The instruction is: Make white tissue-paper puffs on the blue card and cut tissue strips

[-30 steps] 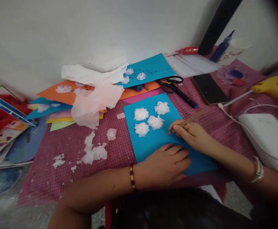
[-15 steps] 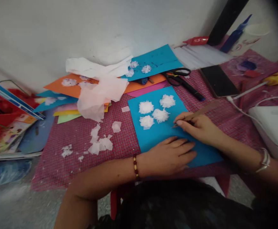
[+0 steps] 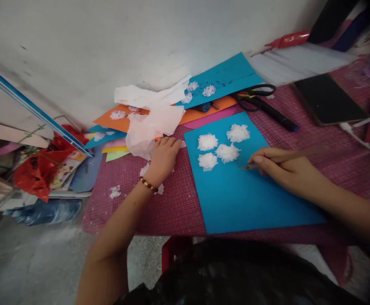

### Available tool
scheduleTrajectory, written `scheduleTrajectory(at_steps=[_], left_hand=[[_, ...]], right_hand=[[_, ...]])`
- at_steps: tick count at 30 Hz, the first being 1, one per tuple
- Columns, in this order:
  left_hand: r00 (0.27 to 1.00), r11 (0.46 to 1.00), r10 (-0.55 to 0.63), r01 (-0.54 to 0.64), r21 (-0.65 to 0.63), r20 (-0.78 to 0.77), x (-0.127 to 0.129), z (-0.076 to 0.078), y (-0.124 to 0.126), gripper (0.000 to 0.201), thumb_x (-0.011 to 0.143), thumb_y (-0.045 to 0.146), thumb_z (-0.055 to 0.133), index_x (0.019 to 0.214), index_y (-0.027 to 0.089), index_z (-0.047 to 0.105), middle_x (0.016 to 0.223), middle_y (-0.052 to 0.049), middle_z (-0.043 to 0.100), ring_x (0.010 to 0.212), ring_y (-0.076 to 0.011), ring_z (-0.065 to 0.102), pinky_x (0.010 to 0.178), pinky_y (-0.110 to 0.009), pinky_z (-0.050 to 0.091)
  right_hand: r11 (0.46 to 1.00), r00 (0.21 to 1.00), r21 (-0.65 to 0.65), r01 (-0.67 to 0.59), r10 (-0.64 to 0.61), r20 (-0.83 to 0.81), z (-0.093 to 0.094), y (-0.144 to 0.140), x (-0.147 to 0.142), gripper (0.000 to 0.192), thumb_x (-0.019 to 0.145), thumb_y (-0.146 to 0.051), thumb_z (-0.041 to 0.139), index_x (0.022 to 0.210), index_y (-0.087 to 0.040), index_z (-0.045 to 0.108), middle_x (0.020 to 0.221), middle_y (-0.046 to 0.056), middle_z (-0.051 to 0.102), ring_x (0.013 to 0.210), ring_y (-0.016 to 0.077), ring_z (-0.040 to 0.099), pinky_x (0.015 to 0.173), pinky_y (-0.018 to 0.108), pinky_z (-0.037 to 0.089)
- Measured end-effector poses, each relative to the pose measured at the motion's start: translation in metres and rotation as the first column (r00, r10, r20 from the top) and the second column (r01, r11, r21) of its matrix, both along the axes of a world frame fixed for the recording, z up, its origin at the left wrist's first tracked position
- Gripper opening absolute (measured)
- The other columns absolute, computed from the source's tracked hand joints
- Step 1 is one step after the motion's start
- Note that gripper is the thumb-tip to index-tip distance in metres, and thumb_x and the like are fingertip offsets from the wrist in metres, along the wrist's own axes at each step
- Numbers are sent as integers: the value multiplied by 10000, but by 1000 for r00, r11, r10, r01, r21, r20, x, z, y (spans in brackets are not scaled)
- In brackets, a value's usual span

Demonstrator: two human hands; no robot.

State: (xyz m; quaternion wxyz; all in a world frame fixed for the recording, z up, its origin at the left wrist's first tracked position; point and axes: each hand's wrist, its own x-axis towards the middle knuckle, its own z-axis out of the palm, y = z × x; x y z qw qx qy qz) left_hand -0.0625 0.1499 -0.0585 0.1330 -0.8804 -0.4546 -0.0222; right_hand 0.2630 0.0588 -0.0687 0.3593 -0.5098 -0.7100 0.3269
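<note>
Red checked cloth (image 3: 172,207) covers the desk, and on it lies the blue card (image 3: 251,190), its near edge level with the desk's front lip. With no palm on it now, the card could skid or hang over the lip if the stick pushes toward the person. Pale tissue (image 3: 149,127) is heaped left of the card, against the stacked coloured sheets; it looks light enough that a quick pull could tear off more than wanted or drag loose scraps (image 3: 115,191) across the cloth. The right hand (image 3: 286,171) lies on the card, its grip pinched around a thin stick (image 3: 286,156) whose tip touches the card just right of the four white tufts (image 3: 223,144). A sideways slip of that tip could flatten or knock off the nearest tuft. The left hand (image 3: 162,159) is off the card, fingers curled at the lower edge of the tissue; whether the grip has closed on a piece cannot be told.
</note>
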Motion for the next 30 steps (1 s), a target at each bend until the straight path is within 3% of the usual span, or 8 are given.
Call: scheduleTrajectory(at_steps=[5, 8, 11, 15, 20, 23, 27, 30], left_hand=[[953, 998, 41, -52, 30, 300, 11, 15, 8, 153, 894, 173, 566, 777, 181, 663, 995, -95, 691, 984, -255, 578, 925, -452, 456], [740, 986, 113, -1, -167, 663, 25, 40, -15, 107, 860, 208, 605, 761, 174, 625, 835, -48, 655, 818, -178, 597, 789, -354, 504], [560, 800, 337, 253, -544, 757, 46, 61, -49, 122, 857, 258, 610, 759, 185, 605, 681, 8, 602, 626, -114, 566, 598, -250, 485], [502, 627, 480, 377, -681, 720, 57, 67, -82, 79, 789, 219, 665, 749, 186, 605, 657, 23, 612, 564, -84, 562, 518, -199, 451], [458, 722, 537, 184, -667, 708, 15, 52, -95, 104, 777, 221, 654, 872, 196, 621, 671, 23, 610, 536, -83, 528, 493, -203, 423], [577, 801, 510, -47, -597, 638, -24, 43, -99, 146, 794, 232, 633, 935, 194, 621, 642, 25, 579, 544, -108, 534, 505, -227, 416], [795, 914, 401, -378, -146, 455, -57, 40, -112, 100, 821, 242, 637, 895, 175, 650, 805, -48, 647, 718, -166, 587, 675, -309, 478], [786, 891, 350, -447, 79, 509, -67, 42, -124, 98, 850, 168, 570, 860, 177, 668, 812, -41, 651, 750, -157, 590, 698, -294, 471]], right_hand=[[1000, 1000, 9, -2, 2, -21, 2, 0, -1, 310, 934, -423, 474, 783, -205, 635, 582, -1, 545, 510, 146, 526, 478, 292, 393], [1000, 997, 6, 26, -25, -68, 6, 0, -1, 276, 932, -394, 495, 767, -213, 623, 579, -3, 559, 502, 130, 508, 475, 282, 373], [998, 988, -33, 52, -56, -142, 8, 0, 0, 245, 934, -403, 538, 787, -227, 625, 578, -15, 563, 503, 115, 495, 483, 273, 357], [993, 957, -90, 72, -94, -275, 6, 2, 3, 258, 932, -442, 571, 816, -218, 625, 621, -15, 591, 545, 114, 539, 522, 267, 412], [989, 929, -129, 78, -119, -350, 2, 4, 4, 225, 937, -395, 572, 843, -201, 633, 670, -6, 616, 557, 106, 556, 533, 256, 447], [987, 932, -152, 57, -107, -347, 1, 4, 3, 173, 913, -350, 582, 867, -191, 632, 682, -1, 624, 563, 109, 562, 535, 257, 451], [984, 941, -150, 92, -135, -310, -1, 3, 4, 172, 877, -367, 599, 859, -199, 636, 669, 2, 622, 569, 124, 569, 552, 273, 460], [982, 939, -125, 140, -172, -297, -3, 5, 5, 157, 871, -356, 600, 846, -207, 644, 665, 9, 618, 573, 132, 569, 561, 281, 463]])
